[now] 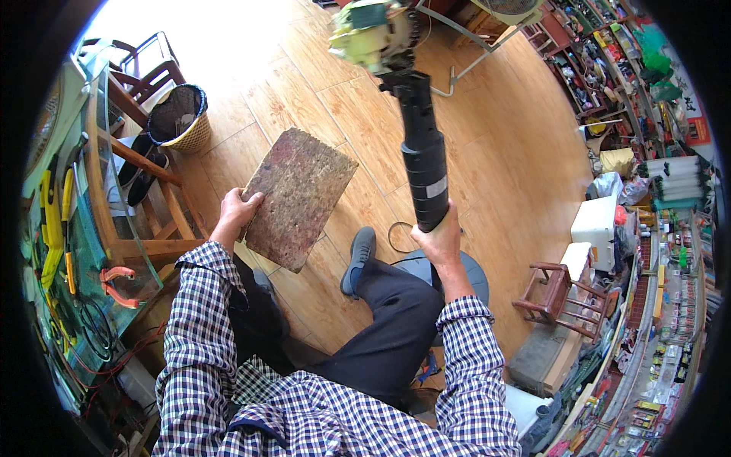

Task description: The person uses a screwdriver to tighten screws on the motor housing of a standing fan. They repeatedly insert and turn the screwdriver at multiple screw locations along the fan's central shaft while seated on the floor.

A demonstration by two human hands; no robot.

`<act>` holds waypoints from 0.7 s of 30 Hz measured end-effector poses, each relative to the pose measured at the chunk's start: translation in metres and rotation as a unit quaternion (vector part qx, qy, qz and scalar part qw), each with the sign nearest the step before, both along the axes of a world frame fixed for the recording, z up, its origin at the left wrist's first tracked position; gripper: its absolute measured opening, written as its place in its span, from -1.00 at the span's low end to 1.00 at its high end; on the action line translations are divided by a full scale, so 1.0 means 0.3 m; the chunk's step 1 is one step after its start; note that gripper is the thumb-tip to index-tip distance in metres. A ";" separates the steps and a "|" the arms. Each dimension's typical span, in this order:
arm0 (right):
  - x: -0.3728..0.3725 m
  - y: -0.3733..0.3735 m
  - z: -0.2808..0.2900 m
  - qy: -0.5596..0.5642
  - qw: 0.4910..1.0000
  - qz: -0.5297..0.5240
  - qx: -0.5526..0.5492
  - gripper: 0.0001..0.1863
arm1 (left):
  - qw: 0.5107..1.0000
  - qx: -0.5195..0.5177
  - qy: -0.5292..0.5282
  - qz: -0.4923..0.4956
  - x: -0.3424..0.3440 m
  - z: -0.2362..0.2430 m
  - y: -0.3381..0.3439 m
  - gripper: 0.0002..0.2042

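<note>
My left hand (237,215) grips the left edge of a worn, mottled brown board (297,199), thumb on top and fingers underneath. The board is roughly rectangular with a ragged far edge, and it is tilted over the floor. In my right hand (440,238) is the near end of a long black cylindrical tool (423,164) with a pale label band. The tool points away from me, and its far end carries a bulky pale yellow-green head (371,34) whose details are blurred. Board and tool are apart.
A glass-topped table (99,221) at left carries red-handled pliers (119,287) and yellow-handled tools. Beyond it stands a woven wastebasket (186,126). Right of me are a small wooden stool (544,293), a white box (594,232) and crowded shelves (670,305). My shoe (361,255) rests on the wood-look floor.
</note>
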State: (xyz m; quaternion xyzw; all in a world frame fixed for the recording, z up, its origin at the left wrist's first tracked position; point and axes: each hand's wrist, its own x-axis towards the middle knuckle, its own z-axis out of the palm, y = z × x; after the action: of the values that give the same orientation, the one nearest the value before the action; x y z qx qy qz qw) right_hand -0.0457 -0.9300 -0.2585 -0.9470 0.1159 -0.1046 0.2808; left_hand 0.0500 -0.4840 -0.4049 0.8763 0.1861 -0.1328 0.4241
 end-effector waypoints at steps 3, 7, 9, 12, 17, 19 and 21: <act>0.030 -0.003 0.076 0.006 0.999 -0.025 0.035 -0.24 | 0.995 -0.076 0.054 0.032 0.002 0.042 -0.015 -0.48; 0.097 0.005 0.128 -0.039 0.997 -0.027 0.056 -0.18 | 0.990 -0.102 0.011 0.092 0.041 -0.070 0.060 -0.53; 0.120 0.015 0.127 -0.065 0.995 -0.019 0.072 -0.17 | 0.986 -0.102 -0.012 0.129 0.059 -0.092 0.105 -0.48; 0.160 0.043 0.136 -0.096 0.990 -0.006 0.104 -0.18 | 0.979 -0.078 -0.030 0.186 0.057 -0.076 0.151 -0.45; 0.241 0.111 0.131 -0.179 0.971 0.019 0.161 -0.17 | 0.965 -0.065 -0.123 0.224 0.071 -0.128 0.248 -0.52; 0.286 0.138 0.093 -0.221 0.960 0.028 0.169 -0.16 | 0.964 -0.058 -0.122 0.229 0.073 -0.144 0.263 -0.54; 0.322 0.183 0.073 -0.244 0.948 0.032 0.200 -0.18 | 0.964 -0.051 -0.118 0.231 0.074 -0.143 0.264 -0.55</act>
State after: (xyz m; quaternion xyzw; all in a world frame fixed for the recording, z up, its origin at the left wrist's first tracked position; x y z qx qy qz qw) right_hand 0.0510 -0.8750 -0.2367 -0.8200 0.0324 -0.2982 0.4875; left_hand 0.0722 -0.4049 -0.4478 0.7961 0.3248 0.0640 0.5065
